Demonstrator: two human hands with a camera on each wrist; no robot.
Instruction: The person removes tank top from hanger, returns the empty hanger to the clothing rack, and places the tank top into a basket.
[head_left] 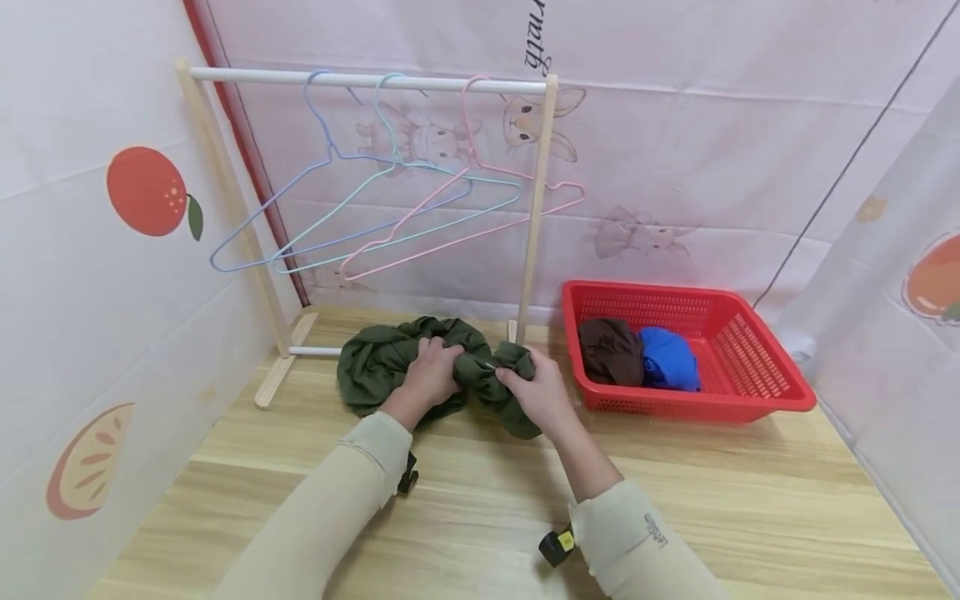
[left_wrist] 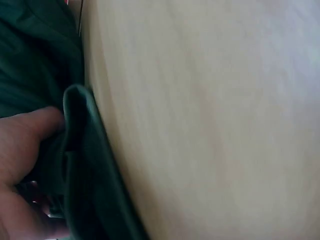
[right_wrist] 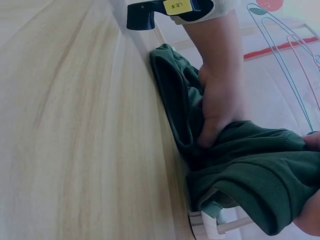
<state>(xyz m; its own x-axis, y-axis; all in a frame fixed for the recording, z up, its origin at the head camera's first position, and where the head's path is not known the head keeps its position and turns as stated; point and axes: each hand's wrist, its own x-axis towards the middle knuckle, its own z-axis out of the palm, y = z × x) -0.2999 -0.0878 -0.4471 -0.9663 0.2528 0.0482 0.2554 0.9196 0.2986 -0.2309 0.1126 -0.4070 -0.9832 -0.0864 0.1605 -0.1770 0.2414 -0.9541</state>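
A dark green garment lies bunched up on the table beneath the hangers. My left hand grips the middle of it, and in the left wrist view a fold of the green cloth stands up beside the thumb. At the garment's right end my right hand holds a gathered part, its thumb lying over the cloth. The right wrist view shows a ribbed band near the right fingers, while the left hand presses into the folds; its fingertips are hidden there.
Behind the garment stands a wooden rack with a blue hanger, a mint hanger and a pink hanger. To the right, a red basket contains a brown cloth bundle and a blue one.
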